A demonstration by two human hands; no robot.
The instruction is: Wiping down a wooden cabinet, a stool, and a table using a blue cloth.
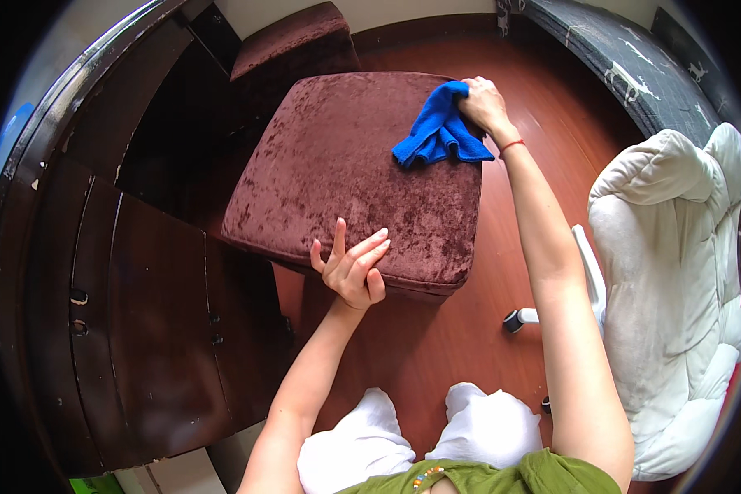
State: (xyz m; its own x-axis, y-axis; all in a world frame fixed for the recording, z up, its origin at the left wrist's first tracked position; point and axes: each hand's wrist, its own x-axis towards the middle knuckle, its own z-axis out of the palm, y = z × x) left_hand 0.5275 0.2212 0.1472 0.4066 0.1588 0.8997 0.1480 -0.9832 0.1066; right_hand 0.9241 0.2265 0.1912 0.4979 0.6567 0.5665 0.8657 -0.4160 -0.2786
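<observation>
A square ottoman (329, 156) covered in dark red velvet stands in front of me. At its far right corner my right hand (484, 105) is closed on a blue cloth (438, 128), which hangs in folds over the top. A thin red string circles that wrist. My left hand (352, 267) is at the near edge of the ottoman with its fingers spread and nothing in them. Its fingertips lie over the velvet top.
Dark wooden furniture with worn edges (156, 305) fills the left side. Behind the ottoman is another velvet piece (292, 41). A padded white chair (659, 305) on casters stands to the right. Farther back is a bed with a grey patterned cover (609, 58). The floor (412, 354) is reddish wood.
</observation>
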